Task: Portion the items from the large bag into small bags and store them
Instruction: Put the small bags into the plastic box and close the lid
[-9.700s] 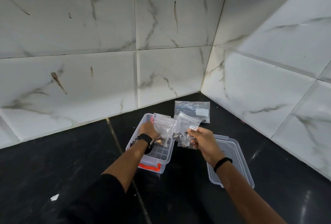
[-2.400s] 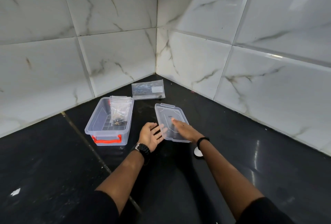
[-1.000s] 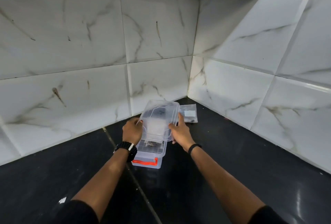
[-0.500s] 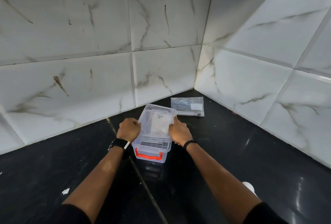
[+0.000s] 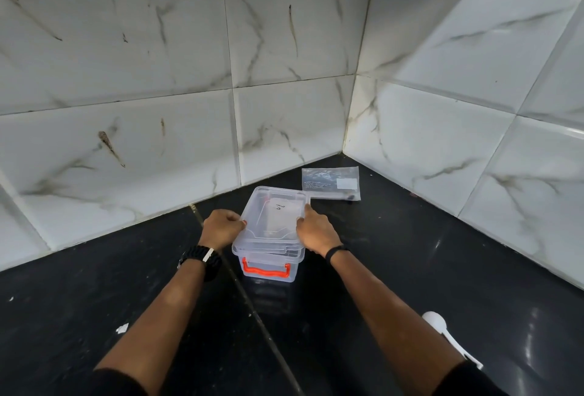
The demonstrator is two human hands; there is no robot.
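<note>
- The clear plastic box [image 5: 268, 256] stands on the black counter [image 5: 395, 269] near the corner of the tiled walls, its short front end with the orange handle [image 5: 266, 270] turned toward the person.
- The clear lid [image 5: 274, 217] lies on top of the box, covering the opening; whether it is fully snapped shut cannot be told.
- Through the lid something pale shows inside, too blurred to make out.
- The left hand [image 5: 222, 228] is curled over the left long edge of the lid, fingertips touching the rim.
- The right hand [image 5: 317, 232] presses on the right long edge, fingers bent over the rim.
- The two hands are apart, one on each side of the box, both closed onto the lid.
- A black watch [image 5: 199, 259] sits on the left wrist, a thin black band [image 5: 335, 251] on the right.
- The large bag [image 5: 331, 183], clear with a white label, lies flat on the counter just behind and to the right of the box, close to the wall corner.
- A white spoon-like scoop [image 5: 442, 330] lies on the counter well apart, at the lower right, beside the right forearm.
- White marbled tiles [image 5: 284, 111] rise behind and to the right of the counter.
</note>
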